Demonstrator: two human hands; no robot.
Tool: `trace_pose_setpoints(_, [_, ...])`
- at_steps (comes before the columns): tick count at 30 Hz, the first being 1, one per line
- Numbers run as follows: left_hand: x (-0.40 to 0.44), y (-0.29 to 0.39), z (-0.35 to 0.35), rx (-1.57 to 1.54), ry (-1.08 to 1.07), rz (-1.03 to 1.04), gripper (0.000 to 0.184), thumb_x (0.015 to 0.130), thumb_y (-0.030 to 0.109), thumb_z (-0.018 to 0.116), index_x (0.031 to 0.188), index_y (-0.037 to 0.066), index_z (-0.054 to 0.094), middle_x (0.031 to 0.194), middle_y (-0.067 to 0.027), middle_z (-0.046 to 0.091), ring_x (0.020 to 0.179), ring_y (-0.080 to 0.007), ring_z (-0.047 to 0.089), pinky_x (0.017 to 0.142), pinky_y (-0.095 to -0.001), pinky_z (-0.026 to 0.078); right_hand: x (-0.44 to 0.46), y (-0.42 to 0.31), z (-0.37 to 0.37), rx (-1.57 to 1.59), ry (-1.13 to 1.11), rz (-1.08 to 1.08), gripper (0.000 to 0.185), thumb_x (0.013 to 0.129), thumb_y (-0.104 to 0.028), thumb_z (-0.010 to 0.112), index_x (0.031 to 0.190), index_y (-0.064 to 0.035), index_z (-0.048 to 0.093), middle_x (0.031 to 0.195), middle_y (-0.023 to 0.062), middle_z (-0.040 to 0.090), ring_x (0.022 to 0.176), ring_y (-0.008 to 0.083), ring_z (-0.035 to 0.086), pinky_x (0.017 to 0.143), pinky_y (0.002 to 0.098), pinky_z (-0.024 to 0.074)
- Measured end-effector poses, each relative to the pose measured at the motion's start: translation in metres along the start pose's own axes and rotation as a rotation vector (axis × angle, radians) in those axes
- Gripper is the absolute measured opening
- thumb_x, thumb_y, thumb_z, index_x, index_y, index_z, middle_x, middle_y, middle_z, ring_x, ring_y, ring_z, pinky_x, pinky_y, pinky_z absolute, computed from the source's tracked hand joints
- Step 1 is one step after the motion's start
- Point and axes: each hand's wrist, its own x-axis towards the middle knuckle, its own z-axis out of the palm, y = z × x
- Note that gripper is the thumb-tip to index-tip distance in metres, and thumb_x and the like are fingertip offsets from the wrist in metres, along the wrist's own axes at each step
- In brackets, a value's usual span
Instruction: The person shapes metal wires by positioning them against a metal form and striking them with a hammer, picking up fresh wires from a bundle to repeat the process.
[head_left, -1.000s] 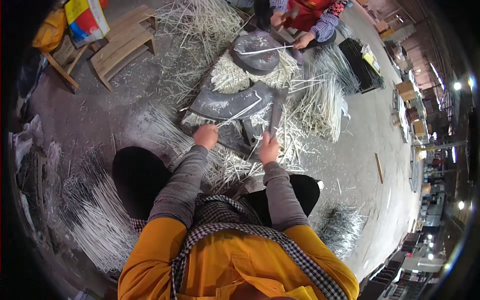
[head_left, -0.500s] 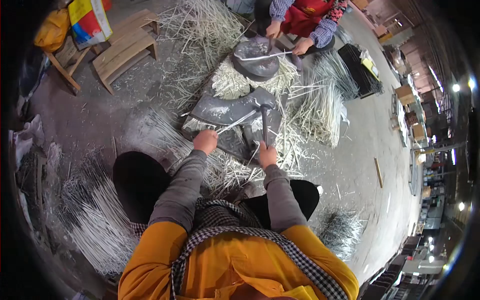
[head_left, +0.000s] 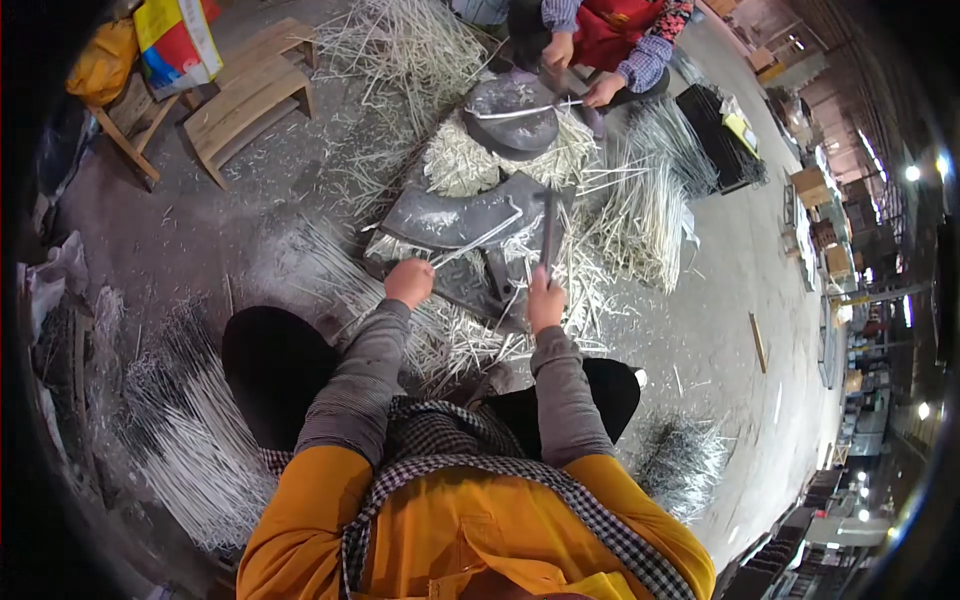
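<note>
My left hand (head_left: 409,283) is closed round one end of a thin whitish rod (head_left: 473,245). The rod slants up to the right, and its far end shows a small bend over a dark curved metal block (head_left: 425,214). My right hand (head_left: 546,300) grips a hammer (head_left: 549,232) by the lower handle. The hammer stands beside the block's right end, apart from the rod; its head is hard to make out. White flakes lie on the block and whitish offcuts (head_left: 585,290) surround it.
Across from me a co-worker's hands (head_left: 603,90) work over a second dark block (head_left: 512,125) with another rod. Bundles of rods lie at left (head_left: 200,450) and right (head_left: 640,225). Wooden benches (head_left: 250,110) stand upper left, and a black crate (head_left: 718,140) upper right.
The hammer has moved off the rod's bent end and to the right, with my right hand shifting slightly right and turning. My left hand and the rod stay nearly in place.
</note>
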Motion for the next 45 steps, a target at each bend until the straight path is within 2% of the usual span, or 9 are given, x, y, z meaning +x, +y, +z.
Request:
trace_pose_setpoints(15, [-0.004,-0.002,0.0,-0.03,-0.028,-0.025,0.018,0.078,0.019,0.055,0.082,0.006,0.067,0.081,-0.0171,0.063,0.078,-0.0378,0.058,0.067,-0.0453,0.045,-0.007,-0.043,-0.003,0.329,0.04,-0.043,0.045,0.091,-0.037,0.053,0.076,0.0057,0.056,0.055,0.0074,0.052,0.045,0.0203,0.049,0.043,0.0355,0.0378])
trace_pose_setpoints(19, [-0.002,0.0,-0.004,-0.031,-0.04,0.003,0.018,0.079,0.019,0.055,0.081,0.006,0.068,0.082,-0.0173,0.063,0.079,-0.0378,0.058,0.068,-0.0455,0.046,-0.004,-0.028,0.008,0.173,0.242,-0.463,0.045,0.091,-0.038,0.052,0.076,0.0049,0.056,0.053,0.006,0.051,0.04,0.0195,0.046,0.039,0.0359,0.0361])
trace_pose_setpoints(22, [0.014,0.004,-0.011,-0.03,-0.023,0.014,0.018,0.078,0.019,0.055,0.081,0.007,0.068,0.083,-0.0172,0.063,0.08,-0.0375,0.058,0.068,-0.0453,0.046,0.01,0.014,0.016,-0.283,-0.039,0.03,0.052,0.089,-0.041,0.053,0.069,0.0069,0.055,0.062,0.0229,0.056,0.056,0.036,0.052,0.054,0.0441,0.0378])
trace_pose_setpoints(27, [-0.005,0.003,-0.002,-0.043,-0.068,-0.055,0.018,0.078,0.018,0.055,0.082,0.007,0.068,0.083,-0.0169,0.063,0.08,-0.0367,0.059,0.069,-0.0452,0.046,-0.007,-0.013,0.007,0.087,0.091,-0.155,0.048,0.09,-0.04,0.054,0.065,0.0018,0.053,0.05,0.0054,0.049,0.039,0.0171,0.046,0.036,0.0353,0.0335])
trace_pose_setpoints(31, [-0.001,0.001,-0.004,0.034,-0.039,0.01,0.018,0.077,0.019,0.055,0.081,0.008,0.067,0.082,-0.016,0.063,0.08,-0.0358,0.059,0.069,-0.0451,0.046,-0.021,-0.032,-0.004,-0.058,0.137,-0.257,0.052,0.088,-0.04,0.056,0.07,0.0081,0.055,0.06,0.0232,0.055,0.055,0.0367,0.052,0.055,0.044,0.0397])
trace_pose_setpoints(34, [0.008,0.001,-0.001,0.076,-0.006,0.04,0.017,0.077,0.02,0.055,0.08,0.008,0.067,0.083,-0.0153,0.063,0.081,-0.0351,0.059,0.069,-0.0448,0.046,-0.033,-0.052,-0.017,0.069,-0.131,0.308,0.053,0.088,-0.042,0.056,0.071,0.0084,0.056,0.059,0.0217,0.055,0.055,0.0341,0.054,0.055,0.0426,0.0416])
trace_pose_setpoints(39, [-0.002,-0.01,0.008,0.123,-0.025,0.08,0.016,0.077,0.021,0.055,0.079,0.01,0.067,0.085,-0.0141,0.063,0.082,-0.0344,0.059,0.07,-0.0446,0.046,-0.014,0.004,0.002,0.16,0.104,-0.067,0.048,0.087,-0.044,0.056,0.064,-0.002,0.055,0.051,0.0058,0.05,0.036,0.0153,0.045,0.035,0.033,0.0337])
trace_pose_setpoints(43, [-0.005,0.0,0.001,0.131,-0.006,0.052,0.016,0.078,0.02,0.054,0.08,0.011,0.067,0.085,-0.0139,0.064,0.081,-0.0347,0.059,0.07,-0.0449,0.046,-0.019,0.021,0.006,-0.367,0.131,-0.366,0.052,0.086,-0.043,0.058,0.075,0.0083,0.059,0.06,0.0187,0.057,0.058,0.0297,0.058,0.056,0.0421,0.0433])
trace_pose_setpoints(45, [-0.001,0.014,-0.009,0.119,0.014,0.012,0.015,0.078,0.019,0.054,0.08,0.011,0.067,0.085,-0.014,0.063,0.081,-0.0348,0.059,0.069,-0.0451,0.046,-0.023,0.009,0.008,-0.095,-0.031,-0.038,0.051,0.085,-0.042,0.059,0.075,0.0081,0.058,0.062,0.0214,0.058,0.06,0.0343,0.059,0.057,0.043,0.0435])
